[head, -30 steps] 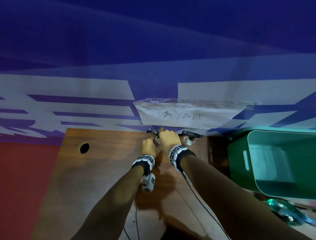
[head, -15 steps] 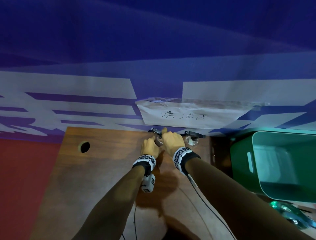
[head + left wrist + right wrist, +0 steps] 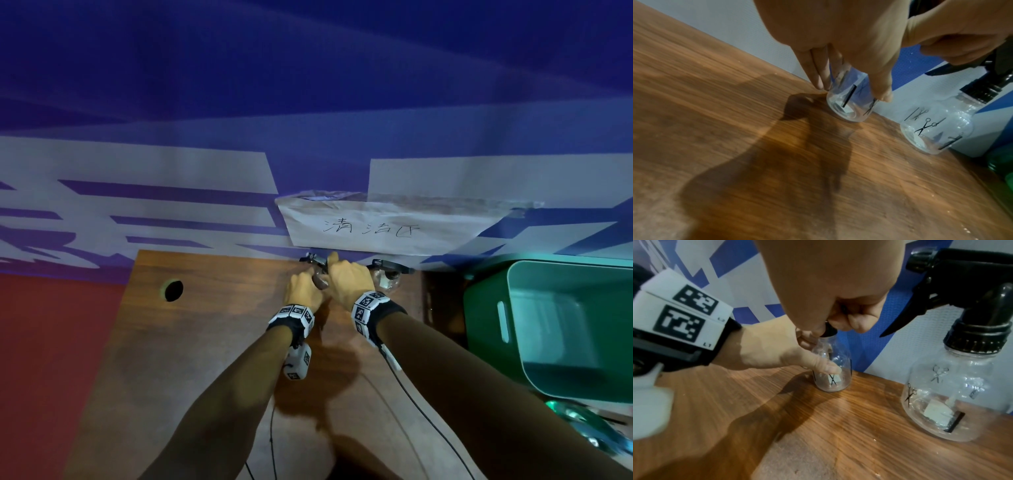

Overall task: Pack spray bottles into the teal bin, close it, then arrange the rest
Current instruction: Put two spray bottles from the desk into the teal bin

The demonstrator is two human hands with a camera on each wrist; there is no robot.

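A clear spray bottle stands upright on the wooden table, close to the blue-and-white wall. Its body is gripped by the left hand, thumb and fingers wrapped round it. Its black head is clasped by the right hand, fingers curled; the nozzle is mostly hidden. A second spray bottle stands just beside, to the right, untouched. The teal bin is seen past the table's right edge, open. A handwritten paper label is taped above. Something greenish below the bin is possibly a lid; too blurred to tell.
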